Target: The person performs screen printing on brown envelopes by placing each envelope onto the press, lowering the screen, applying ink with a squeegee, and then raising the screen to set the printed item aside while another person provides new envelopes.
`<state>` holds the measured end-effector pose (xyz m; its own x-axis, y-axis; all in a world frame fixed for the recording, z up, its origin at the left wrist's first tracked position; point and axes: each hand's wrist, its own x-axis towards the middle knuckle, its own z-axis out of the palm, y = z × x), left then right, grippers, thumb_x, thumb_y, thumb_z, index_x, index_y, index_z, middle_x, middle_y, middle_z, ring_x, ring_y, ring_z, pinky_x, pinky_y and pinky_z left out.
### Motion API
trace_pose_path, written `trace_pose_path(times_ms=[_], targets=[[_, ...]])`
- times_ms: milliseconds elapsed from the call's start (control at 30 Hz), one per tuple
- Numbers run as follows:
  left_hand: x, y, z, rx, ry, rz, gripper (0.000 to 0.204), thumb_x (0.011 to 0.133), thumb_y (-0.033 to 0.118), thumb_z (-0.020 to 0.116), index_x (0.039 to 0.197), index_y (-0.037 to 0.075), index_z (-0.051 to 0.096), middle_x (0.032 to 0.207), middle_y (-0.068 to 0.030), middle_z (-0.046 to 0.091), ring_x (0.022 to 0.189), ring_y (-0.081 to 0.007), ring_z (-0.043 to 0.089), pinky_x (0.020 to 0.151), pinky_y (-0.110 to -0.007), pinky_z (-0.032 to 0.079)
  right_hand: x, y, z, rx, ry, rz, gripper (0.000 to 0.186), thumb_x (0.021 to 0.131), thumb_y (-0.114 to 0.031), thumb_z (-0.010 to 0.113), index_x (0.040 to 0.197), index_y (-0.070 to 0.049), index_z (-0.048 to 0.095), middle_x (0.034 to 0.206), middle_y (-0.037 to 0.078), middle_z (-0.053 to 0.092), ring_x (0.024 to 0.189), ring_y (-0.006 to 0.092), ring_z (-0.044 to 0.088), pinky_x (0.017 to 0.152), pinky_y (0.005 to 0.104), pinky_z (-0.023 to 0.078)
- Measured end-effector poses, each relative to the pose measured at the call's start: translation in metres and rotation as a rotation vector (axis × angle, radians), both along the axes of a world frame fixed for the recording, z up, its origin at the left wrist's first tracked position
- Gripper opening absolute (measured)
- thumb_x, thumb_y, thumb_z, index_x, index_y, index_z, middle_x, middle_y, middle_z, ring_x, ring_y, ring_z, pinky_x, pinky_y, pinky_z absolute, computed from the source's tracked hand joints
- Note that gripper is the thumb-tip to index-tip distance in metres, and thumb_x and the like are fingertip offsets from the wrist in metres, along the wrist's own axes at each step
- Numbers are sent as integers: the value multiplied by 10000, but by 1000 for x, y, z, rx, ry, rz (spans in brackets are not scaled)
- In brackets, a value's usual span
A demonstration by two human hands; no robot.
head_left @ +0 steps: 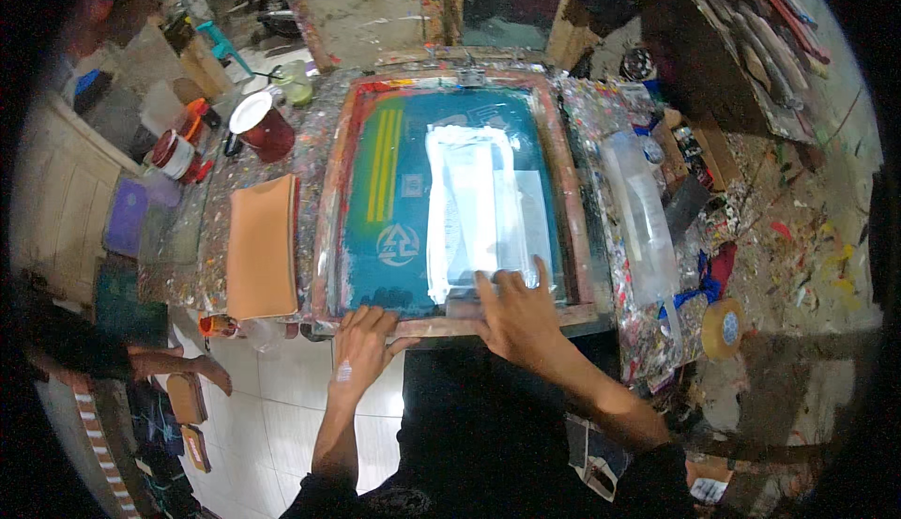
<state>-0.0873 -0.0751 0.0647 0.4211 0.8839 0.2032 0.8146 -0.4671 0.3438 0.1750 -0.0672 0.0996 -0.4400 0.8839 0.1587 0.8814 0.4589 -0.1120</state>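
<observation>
A screen-printing frame [331, 228] with a red-stained wooden rim lies before me. Its teal mesh [394, 280] carries yellow stripes and a pale round emblem. On its right half is a glossy white rectangle [469, 200], overlapped by a translucent sheet [535, 209]. My left hand [363, 345] rests over the frame's front rim, fingers laid forward and thumb out to the side. My right hand [519, 317] touches the mesh at the rectangle's lower edge, fingers apart and slightly blurred. Beside its thumb is a clear strip [465, 308], whose kind I cannot tell.
A stack of orange-tan sheets [263, 247] lies left of the frame, with a dark red pot [270, 139] behind. Right are a crumpled clear plastic sheet [643, 214], a tape roll [722, 328] and a cardboard box [713, 158]. Another person's hand [192, 367] shows at lower left.
</observation>
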Motion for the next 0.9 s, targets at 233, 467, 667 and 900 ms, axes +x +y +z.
trace_pose_path(times_ms=[233,467,667,900], targets=[[-8,25,118,298,63,-65,448,760,448,746,951,46,695,841,-83,662,843,-243,628,780,-371,461,-12,13,78,562,74,-109,575,795,-651,648,763,-87,544,770,75,521,735,248,536,851,492,377],[70,67,129,874,-884,133,222,784,-18,692,960,27,566,853,-106,559,769,-218,560,715,-307,460,-21,104,222,589,87,-138,578,840,-605,643,736,-40,585,718,188,641,665,377,652,618,473,510],[102,161,126,-998,-2154,-257,193,966,191,581,1052,21,553,999,-127,637,877,-261,664,811,-394,556,-2,145,253,755,-82,23,218,873,-299,643,1035,-154,658,798,134,593,643,330,618,521,442,485],[101,193,135,-1288,-2424,-491,281,982,204,516,1073,-61,546,1026,-212,659,993,-320,645,923,-446,522,8,162,263,965,-279,190,362,881,-177,605,1219,-299,648,885,128,615,713,333,637,565,428,503]])
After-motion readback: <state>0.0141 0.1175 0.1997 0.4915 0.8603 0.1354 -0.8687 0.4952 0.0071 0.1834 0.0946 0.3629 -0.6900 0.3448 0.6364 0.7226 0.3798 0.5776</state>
